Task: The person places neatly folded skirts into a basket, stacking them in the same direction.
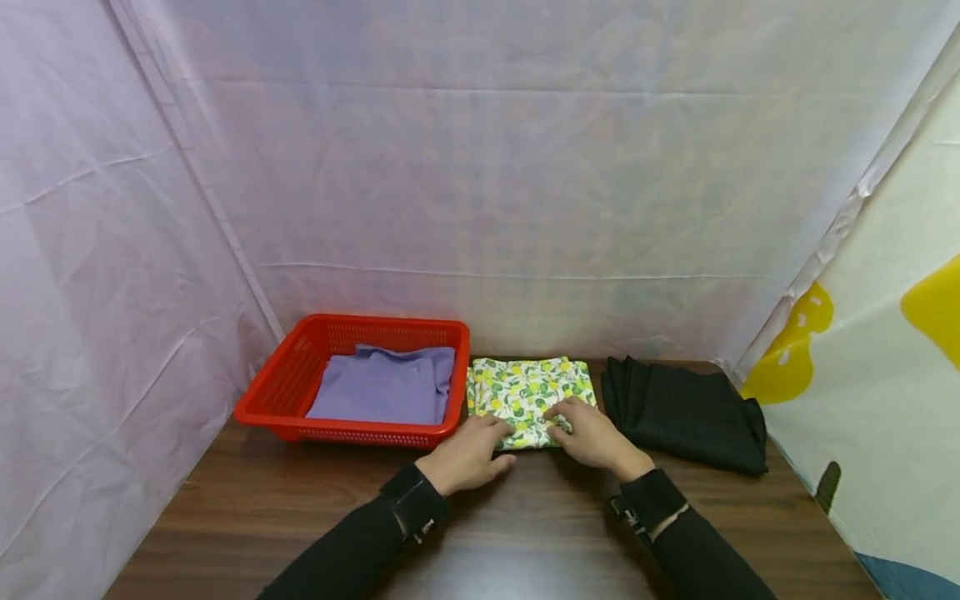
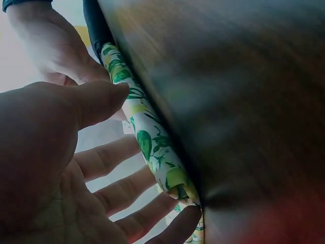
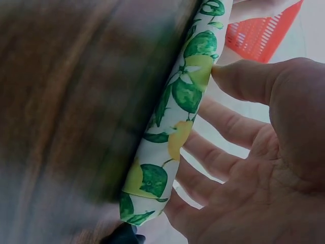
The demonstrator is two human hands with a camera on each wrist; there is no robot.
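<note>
A folded cloth [image 1: 528, 387] printed with lemons and green leaves lies flat on the table, its thick folded edge facing me. My left hand [image 1: 467, 457] rests at its near left corner, fingertips over the top and the thumb by the front edge. At the near right part, my right hand [image 1: 596, 435] touches the top with its fingers. In the right wrist view the right thumb [image 3: 249, 81] reaches the folded edge [image 3: 177, 137]. Spread, fairly straight fingers [image 2: 117, 195] of the left hand show over the cloth in the left wrist view.
Left of the printed cloth stands a red plastic basket [image 1: 262, 417] with a folded purple cloth [image 1: 382, 387] inside. To the right lies a folded black cloth [image 1: 682, 412]. The wooden table [image 1: 517, 533] backs onto a white fabric wall [image 1: 510, 208].
</note>
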